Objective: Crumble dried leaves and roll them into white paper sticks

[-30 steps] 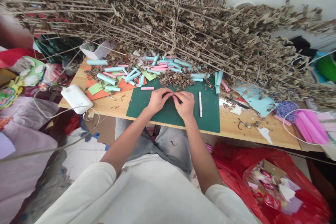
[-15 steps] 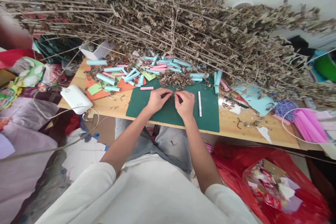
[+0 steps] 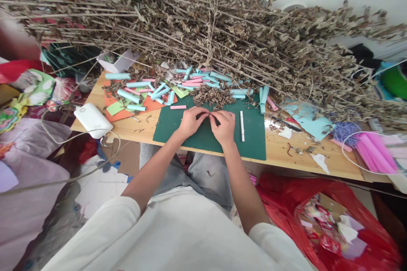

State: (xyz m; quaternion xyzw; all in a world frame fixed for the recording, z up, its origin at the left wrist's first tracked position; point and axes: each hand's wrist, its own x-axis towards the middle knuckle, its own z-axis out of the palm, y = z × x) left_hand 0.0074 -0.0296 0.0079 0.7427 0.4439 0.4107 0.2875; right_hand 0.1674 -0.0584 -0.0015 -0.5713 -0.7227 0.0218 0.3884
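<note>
Over the green cutting mat point(image 3: 251, 148), my left hand point(image 3: 191, 121) and my right hand point(image 3: 223, 125) meet at the fingertips. Both are pinched closed; whatever sits between the fingers is too small to make out, perhaps hidden by them. Just beyond the fingertips lies a heap of crumbled dry leaves point(image 3: 213, 95). A white stick-like tube point(image 3: 242, 126) rests on the mat right of my right hand. To the left of my left hand is a small pink paper roll point(image 3: 178, 107). Several blue paper rolls point(image 3: 159, 92) and pink ones lie behind.
Bundles of dried leafy stems point(image 3: 197, 29) cover the table's back. A white power bank point(image 3: 93, 120) with a cable sits at the left edge. On the right are a black pen point(image 3: 291, 125), blue paper point(image 3: 310, 118) and purple yarn point(image 3: 346, 133). A red plastic bag point(image 3: 286, 194) stands below.
My right hand has shifted slightly left, so the fingertips of both hands are closer together. The things on the table look the same.
</note>
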